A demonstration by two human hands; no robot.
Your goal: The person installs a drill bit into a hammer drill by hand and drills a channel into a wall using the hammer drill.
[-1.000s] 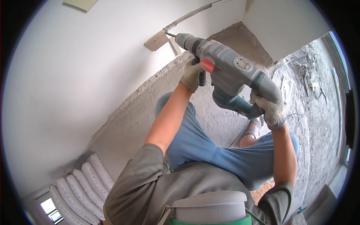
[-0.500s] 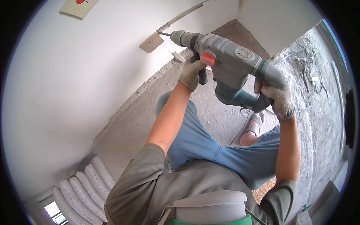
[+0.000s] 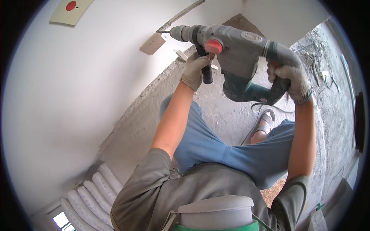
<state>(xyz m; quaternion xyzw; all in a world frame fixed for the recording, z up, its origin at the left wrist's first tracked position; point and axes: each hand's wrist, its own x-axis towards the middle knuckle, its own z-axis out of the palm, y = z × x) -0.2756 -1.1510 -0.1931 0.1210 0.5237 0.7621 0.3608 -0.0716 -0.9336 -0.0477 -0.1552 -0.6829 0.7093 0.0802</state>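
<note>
Two gloved hands, one left hand and one right hand, two bare forearms and two sleeves share the frame with one power drill, fitted with one drill bit, one side handle and one red knob. The wall shows one outlet plate, one groove and one card bearing one red disc. Also in view: one sandal, one lit window and at least five pale sacks, their exact number unclear.
</note>
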